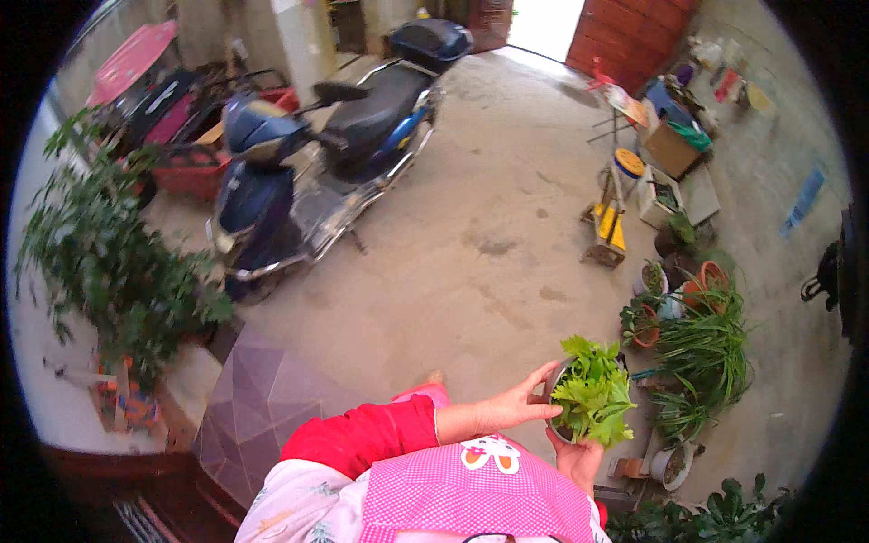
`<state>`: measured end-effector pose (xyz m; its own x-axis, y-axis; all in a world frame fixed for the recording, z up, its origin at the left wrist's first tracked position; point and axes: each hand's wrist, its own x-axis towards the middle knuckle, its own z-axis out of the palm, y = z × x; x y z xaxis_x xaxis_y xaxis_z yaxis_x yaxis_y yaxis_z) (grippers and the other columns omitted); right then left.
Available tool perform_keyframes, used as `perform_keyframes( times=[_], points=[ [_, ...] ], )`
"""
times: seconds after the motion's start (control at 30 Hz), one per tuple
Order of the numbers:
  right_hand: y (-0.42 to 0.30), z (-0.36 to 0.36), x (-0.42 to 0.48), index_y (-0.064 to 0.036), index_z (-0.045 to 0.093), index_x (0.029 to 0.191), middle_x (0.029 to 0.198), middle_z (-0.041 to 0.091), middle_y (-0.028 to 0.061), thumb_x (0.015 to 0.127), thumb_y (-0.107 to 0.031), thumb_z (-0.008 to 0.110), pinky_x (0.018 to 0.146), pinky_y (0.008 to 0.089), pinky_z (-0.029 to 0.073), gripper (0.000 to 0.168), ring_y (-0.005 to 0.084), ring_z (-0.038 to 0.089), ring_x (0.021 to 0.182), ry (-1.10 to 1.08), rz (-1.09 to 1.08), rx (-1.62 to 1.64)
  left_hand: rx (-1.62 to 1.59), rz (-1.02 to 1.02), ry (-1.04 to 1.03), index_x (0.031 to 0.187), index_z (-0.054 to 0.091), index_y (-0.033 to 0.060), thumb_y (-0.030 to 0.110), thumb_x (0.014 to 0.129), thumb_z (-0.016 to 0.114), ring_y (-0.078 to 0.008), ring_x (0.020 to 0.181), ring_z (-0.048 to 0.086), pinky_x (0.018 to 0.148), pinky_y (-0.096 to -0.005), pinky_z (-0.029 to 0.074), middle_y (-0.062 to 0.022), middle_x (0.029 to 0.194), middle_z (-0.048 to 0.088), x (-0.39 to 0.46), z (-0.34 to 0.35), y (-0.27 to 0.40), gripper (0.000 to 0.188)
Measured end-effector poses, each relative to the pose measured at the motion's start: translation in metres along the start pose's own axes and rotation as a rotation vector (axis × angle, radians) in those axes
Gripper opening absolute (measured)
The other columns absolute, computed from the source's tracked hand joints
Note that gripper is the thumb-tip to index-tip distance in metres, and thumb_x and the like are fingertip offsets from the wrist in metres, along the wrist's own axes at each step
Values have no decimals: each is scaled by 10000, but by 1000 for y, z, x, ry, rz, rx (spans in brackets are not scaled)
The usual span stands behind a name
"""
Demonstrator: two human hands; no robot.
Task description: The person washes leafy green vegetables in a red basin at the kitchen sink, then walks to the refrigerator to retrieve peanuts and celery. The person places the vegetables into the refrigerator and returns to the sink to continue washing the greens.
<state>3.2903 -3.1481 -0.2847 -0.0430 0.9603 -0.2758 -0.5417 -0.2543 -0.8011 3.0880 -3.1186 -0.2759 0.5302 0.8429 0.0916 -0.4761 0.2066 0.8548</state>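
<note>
A round bowl or pot [553, 389] filled with leafy greens [595, 394] is held between both hands in front of the body, right of centre. My left hand [519, 405] grips its left side, with the thumb and fingers spread along the rim. My right hand [578, 461] supports it from below and near its lower edge; some of its fingers are hidden under the bowl. Light green, jagged leaves rise above the rim and hide what lies inside. A pink checked apron [475, 492] with a rabbit patch lies just below the hands.
A blue scooter [366, 129] stands on the concrete floor at upper left, near a bushy plant [115, 251]. Along the right wall are potted plants [699, 339], a yellow and wooden object [606, 227] and a cardboard box [672, 149]. Purple tiles [265, 400] lie at lower left.
</note>
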Motion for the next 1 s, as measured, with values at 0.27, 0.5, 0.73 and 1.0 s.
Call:
perform_keyframes(
  times=[0.27,0.5,0.73,1.0],
  points=[
    [23,-73,57,-136,365,1345,1273,502,102,681,-133,501,794,473,530,678,310,537,1102,146,-327,230,429,60,-246,1447,98,78,332,875,605,-323,1307,307,1046,-422,333,-182,1467,152,100,-47,-44,805],
    [29,-115,92,-99,349,1341,1296,466,111,714,-102,489,795,523,524,642,328,523,1107,140,-531,360,706,-11,-403,1417,231,104,322,887,580,-295,1224,419,990,-393,399,-171,1392,261,119,-75,-65,672],
    [-26,-130,202,-59,385,1311,1239,511,138,731,-83,487,769,489,554,589,338,561,1042,116,-800,276,884,53,-557,1340,383,73,296,894,583,-223,1121,509,884,-334,476,-122,1294,420,198,-179,-62,538],
    [-82,17,291,-35,408,1292,1243,519,119,776,-114,505,826,481,532,531,309,540,1092,-75,-853,262,870,71,-371,1333,423,105,311,918,552,-191,1098,527,903,-320,449,-111,1263,501,174,-271,23,481]
  ],
)
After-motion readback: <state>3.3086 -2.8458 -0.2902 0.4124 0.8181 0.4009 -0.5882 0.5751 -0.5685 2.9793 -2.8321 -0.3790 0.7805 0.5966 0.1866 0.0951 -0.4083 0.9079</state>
